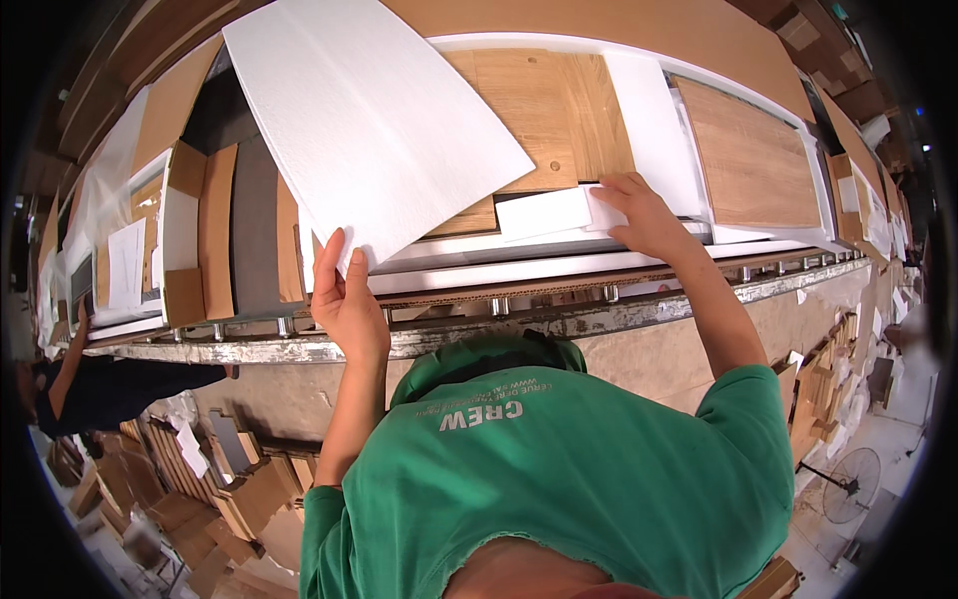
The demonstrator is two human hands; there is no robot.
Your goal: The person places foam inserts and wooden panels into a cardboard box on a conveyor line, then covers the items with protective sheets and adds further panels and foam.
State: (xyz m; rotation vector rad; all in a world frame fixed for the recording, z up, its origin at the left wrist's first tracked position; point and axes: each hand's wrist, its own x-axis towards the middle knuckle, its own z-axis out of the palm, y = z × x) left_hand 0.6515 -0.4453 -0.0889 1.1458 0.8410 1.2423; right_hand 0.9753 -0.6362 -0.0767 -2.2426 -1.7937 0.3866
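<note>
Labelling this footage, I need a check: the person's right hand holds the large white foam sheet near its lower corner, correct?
Wrong hand: the head view shows the left hand holding the large white foam sheet near its lower corner.

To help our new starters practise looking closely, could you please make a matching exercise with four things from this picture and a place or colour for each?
Things:
1. left hand
2. right hand
3. fan
4. shirt

Places or colours:
A. green
B. next to the small white block
C. at the picture's lower right
D. at the near corner of the large white sheet

Pairs: 1-D; 2-B; 3-C; 4-A
</note>
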